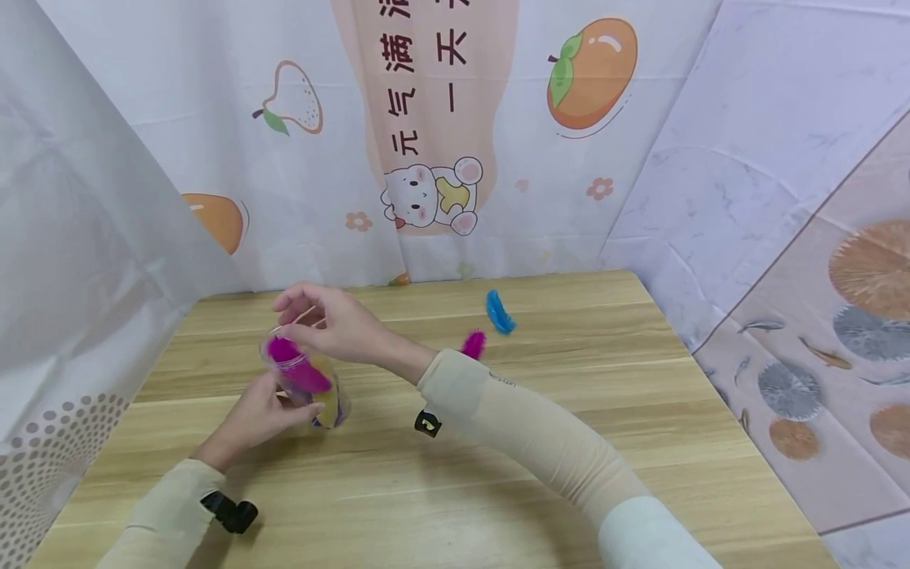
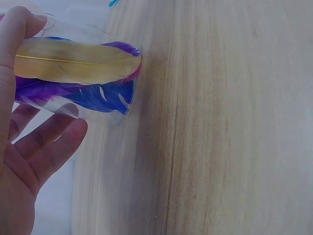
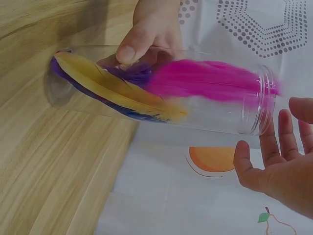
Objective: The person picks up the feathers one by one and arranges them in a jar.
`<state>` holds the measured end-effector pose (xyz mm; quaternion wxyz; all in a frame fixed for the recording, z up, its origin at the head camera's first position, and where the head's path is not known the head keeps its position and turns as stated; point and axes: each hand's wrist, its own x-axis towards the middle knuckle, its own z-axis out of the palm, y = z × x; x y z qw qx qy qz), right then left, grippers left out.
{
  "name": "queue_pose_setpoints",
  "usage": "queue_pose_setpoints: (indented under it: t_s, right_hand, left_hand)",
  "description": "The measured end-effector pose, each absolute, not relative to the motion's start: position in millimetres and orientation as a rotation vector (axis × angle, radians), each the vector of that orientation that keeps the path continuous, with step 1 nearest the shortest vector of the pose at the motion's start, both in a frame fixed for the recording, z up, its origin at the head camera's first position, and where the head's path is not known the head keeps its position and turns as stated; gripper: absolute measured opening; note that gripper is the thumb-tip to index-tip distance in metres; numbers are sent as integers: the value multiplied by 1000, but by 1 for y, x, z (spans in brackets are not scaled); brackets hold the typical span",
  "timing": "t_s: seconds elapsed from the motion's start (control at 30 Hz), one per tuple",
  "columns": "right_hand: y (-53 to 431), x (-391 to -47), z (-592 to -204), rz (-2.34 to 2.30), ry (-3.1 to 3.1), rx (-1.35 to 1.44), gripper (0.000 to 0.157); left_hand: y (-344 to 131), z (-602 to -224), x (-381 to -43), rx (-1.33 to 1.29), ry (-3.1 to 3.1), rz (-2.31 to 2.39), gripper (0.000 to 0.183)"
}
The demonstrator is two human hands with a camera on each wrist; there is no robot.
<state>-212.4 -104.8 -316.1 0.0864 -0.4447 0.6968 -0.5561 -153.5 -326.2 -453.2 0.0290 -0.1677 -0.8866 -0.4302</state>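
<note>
A clear plastic jar stands near the left side of the table. My left hand grips its side, thumb and fingers around the wall. Inside lie a yellow feather, a blue feather and purple ones. A magenta feather is in the upper part of the jar, its end just at the open mouth and its edges blurred. My right hand hovers at the rim with fingers spread and loosely bent, holding nothing.
On the wooden table, a blue feather lies toward the back. Another magenta feather shows partly behind my right sleeve. A printed curtain hangs along the back edge.
</note>
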Motion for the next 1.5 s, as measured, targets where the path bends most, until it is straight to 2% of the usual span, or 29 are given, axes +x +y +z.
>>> queue_pose_setpoints:
  t_s: [0.23,0.63,0.87,1.5]
  right_hand:
    - [-101,-215,-317,-1689,2075,-1312,21]
    - [-86,-224,-322,-1663,2173,-1223,34]
    - [-70,-235,-328,-1621,2207,-1157,53]
    - [46,-298,-380,-1346,2364,-851,70]
  left_hand:
    - [-326,-452,-153,-481,-2756,-1397,66]
    - [-326,-450,-152,-468,-2765,-1394,64]
    - [-326,-450,-152,-453,-2781,-1363,62]
    - [-324,-451,-152,-455,-2767,-1390,62]
